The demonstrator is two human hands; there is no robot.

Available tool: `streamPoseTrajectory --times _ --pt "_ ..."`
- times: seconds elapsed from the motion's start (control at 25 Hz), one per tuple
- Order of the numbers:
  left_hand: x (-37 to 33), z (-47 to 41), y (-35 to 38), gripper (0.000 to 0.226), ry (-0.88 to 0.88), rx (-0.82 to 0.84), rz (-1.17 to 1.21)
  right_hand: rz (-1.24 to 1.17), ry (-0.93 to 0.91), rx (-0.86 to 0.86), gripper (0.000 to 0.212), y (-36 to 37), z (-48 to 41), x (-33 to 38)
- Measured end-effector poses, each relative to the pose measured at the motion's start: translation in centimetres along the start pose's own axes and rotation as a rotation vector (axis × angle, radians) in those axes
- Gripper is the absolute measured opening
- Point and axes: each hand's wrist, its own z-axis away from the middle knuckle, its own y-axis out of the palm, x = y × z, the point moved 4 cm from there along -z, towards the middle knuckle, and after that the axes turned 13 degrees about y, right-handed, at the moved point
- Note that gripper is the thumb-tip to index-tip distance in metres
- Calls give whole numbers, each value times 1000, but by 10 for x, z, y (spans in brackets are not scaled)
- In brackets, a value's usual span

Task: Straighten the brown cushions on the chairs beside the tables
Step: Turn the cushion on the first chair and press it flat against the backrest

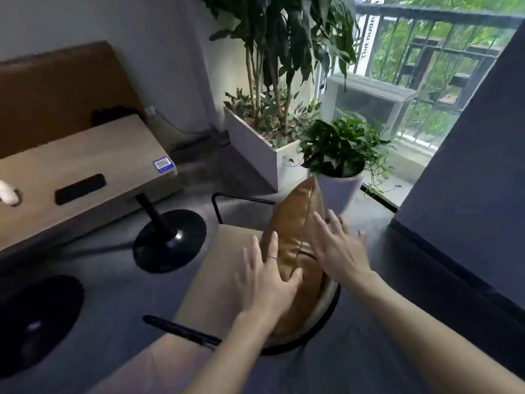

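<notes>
I see one brown cushion (295,260) upright at the chair (216,282) seat's back edge, my left hand (267,277) and right hand (338,251) flat against it, grips wide.

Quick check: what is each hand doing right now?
Left hand: open, fingers spread, flat against the brown cushion.
Right hand: open, palm pressed on the cushion's other side.

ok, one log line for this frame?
stage: straightening | brown cushion: upright on chair | left hand: flat on cushion | right hand: flat on cushion | fingers spread
</notes>
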Motion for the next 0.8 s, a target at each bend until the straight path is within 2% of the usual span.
streamPoseTrajectory --times 0.08,0.16,0.32,0.4,0.48,0.64,0.72,0.8 --pt "-2 -3 37 100 -99 122 26 -12 92 104 63 29 -3 -18" --pt "-5 1 64 107 -123 176 -99 -112 171 200 62 59 -4 -34" --pt "-13 6 92 112 96 94 -450 -506 328 281 54 90 -9 -43" --pt "-16 11 111 111 197 114 -582 -628 433 326 52 107 -7 -53" --pt "-19 13 128 102 260 153 -717 -642 530 341 57 120 -1 -61" --pt "-12 9 140 63 325 101 -832 -714 642 353 80 132 7 -62" --pt "-8 8 144 61 365 82 -870 -821 738 367 77 144 10 -64" --pt "-7 9 142 60 366 55 -862 -908 798 384 61 152 12 -67"
